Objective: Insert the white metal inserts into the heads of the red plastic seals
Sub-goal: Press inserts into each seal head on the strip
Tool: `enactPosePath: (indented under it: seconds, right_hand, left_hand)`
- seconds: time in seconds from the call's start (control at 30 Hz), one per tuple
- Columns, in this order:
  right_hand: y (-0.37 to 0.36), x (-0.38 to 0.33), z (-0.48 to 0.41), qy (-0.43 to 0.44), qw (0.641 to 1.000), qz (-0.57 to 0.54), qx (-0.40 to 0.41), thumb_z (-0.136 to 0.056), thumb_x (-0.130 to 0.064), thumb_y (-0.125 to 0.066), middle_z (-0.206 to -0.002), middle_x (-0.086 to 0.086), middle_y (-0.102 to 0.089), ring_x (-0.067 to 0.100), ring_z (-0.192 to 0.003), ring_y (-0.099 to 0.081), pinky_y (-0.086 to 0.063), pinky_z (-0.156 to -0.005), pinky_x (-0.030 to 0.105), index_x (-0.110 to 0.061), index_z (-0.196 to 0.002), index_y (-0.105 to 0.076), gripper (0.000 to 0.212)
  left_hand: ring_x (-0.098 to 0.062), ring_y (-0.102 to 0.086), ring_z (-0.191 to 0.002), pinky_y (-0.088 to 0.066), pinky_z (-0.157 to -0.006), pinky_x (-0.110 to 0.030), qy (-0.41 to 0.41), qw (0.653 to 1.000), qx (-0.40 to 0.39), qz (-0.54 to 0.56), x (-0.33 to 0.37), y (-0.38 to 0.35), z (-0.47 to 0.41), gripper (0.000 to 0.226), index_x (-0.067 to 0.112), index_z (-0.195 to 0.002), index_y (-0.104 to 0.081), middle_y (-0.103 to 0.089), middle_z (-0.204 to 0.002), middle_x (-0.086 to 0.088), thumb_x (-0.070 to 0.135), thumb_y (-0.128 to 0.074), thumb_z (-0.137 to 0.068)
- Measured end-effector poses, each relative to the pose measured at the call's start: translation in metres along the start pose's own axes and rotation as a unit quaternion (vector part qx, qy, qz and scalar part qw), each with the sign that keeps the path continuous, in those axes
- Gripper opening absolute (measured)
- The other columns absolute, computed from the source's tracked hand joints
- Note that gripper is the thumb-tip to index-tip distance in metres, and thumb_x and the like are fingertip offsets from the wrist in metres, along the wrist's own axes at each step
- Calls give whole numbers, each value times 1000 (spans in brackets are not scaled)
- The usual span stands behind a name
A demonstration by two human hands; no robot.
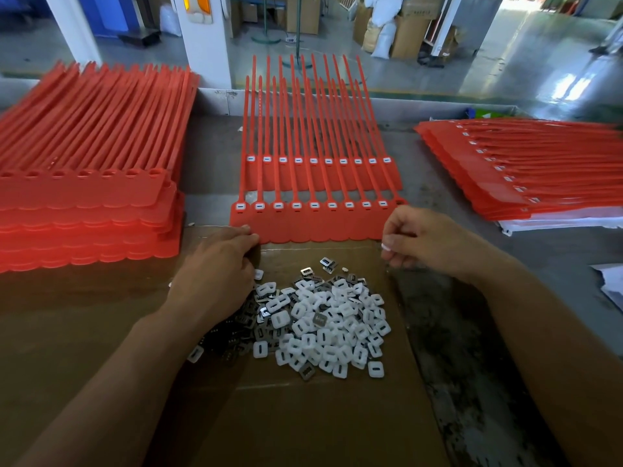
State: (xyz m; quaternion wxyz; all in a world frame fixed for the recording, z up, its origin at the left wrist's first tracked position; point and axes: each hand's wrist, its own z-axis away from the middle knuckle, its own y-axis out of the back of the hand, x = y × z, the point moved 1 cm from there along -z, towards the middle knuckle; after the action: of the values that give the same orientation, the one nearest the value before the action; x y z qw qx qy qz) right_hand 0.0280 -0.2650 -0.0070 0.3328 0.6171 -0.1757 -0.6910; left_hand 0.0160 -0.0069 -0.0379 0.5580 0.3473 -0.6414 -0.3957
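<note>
Presently our left hand (215, 264) rests loose fingers on the seal strip (313, 227), right hand (418, 244) pinching what seems a white insert (385, 246); tilted, we risk jamming the empty head (400, 201).

Place: a factory workshop is indicated.
Stock: cardboard boxes (409, 37) and white sacks (384, 42) are piled right of the white pillar (205, 45).

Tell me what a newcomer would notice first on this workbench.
Bright red seals dominate: a tall stack at the left, a slanted stack at the right, and two sheets in the middle, white inserts showing in their heads. In front of them a heap of loose white inserts lies on brown cardboard, the left hand resting at its upper left and the right hand raised to its upper right.
</note>
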Motion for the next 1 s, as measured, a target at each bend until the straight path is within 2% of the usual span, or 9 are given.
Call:
enactPosePath:
  seconds: [0.1,0.17,0.3,0.37,0.43,0.57,0.77,0.9,1.0]
  right_hand:
    - [11,4,-7,15,996,42,72,-81,-12,-69,-67,-5,-64,-4,-53,-56,-43,-56,12,-20,-72,-59,15]
    - [18,9,-13,14,991,35,126,-75,-7,-73,-65,-5,-61,-2,-51,-53,-39,-50,4,-19,-70,-60,19]
    - [28,24,-29,-29,978,-59,197,-74,2,-72,-64,1,-59,4,-48,-54,-43,-45,9,-12,-76,-62,17]
    - [32,31,-36,-37,971,-72,224,-75,1,-72,-63,2,-58,1,-45,-52,-41,-45,10,-15,-71,-62,19]
    - [34,34,-44,-39,967,-65,243,-75,-2,-73,-65,-1,-59,4,-52,-52,-42,-48,10,-15,-73,-64,16]
    - [31,39,-57,-55,962,-108,243,-81,-2,-67,-65,0,-59,4,-52,-53,-43,-45,7,-9,-87,-66,10]
    - [28,43,-65,-63,966,-80,236,-84,-6,-65,-74,-3,-59,3,-65,-51,-41,-52,14,-16,-89,-66,11]
    - [28,41,-67,-55,972,-58,223,-82,-4,-66,-72,-5,-58,0,-63,-49,-37,-46,3,-15,-92,-66,14]
    - [28,42,-69,-60,972,-40,223,-82,-5,-66,-81,2,-61,1,-63,-50,-38,-52,8,-12,-93,-69,13]
  left_hand:
    - [-15,-31,-133,-22,-110,-32,-1,1000,0,1,0,0,0,46,18,-134,-46,-35,-146,5,8,-42,-90]
    - [-15,-31,-133,-23,-110,-33,-2,1000,1,1,0,0,-1,45,17,-134,-47,-36,-145,5,7,-42,-89]
    - [-15,-31,-133,-22,-110,-33,0,1000,2,5,0,-1,-1,46,18,-133,-47,-37,-145,5,7,-42,-89]
    - [-14,-31,-133,-23,-110,-32,1,1000,4,7,0,-1,-1,46,19,-133,-48,-37,-145,6,7,-42,-89]
    - [-15,-32,-132,-23,-109,-31,2,1000,7,11,0,-1,-1,46,18,-132,-49,-37,-145,6,7,-42,-88]
    - [-15,-32,-132,-24,-108,-30,1,1000,8,11,0,-1,0,46,19,-132,-49,-37,-145,6,7,-43,-88]
    - [-14,-32,-132,-23,-109,-32,-2,1000,8,4,-1,-1,0,46,19,-133,-48,-37,-145,6,7,-43,-88]
    - [-14,-32,-132,-24,-109,-32,-1,1000,7,4,0,-1,0,46,19,-133,-48,-37,-145,6,8,-43,-89]
    - [-14,-31,-133,-23,-109,-31,0,1000,4,4,0,-1,0,46,19,-133,-47,-36,-145,6,8,-43,-89]
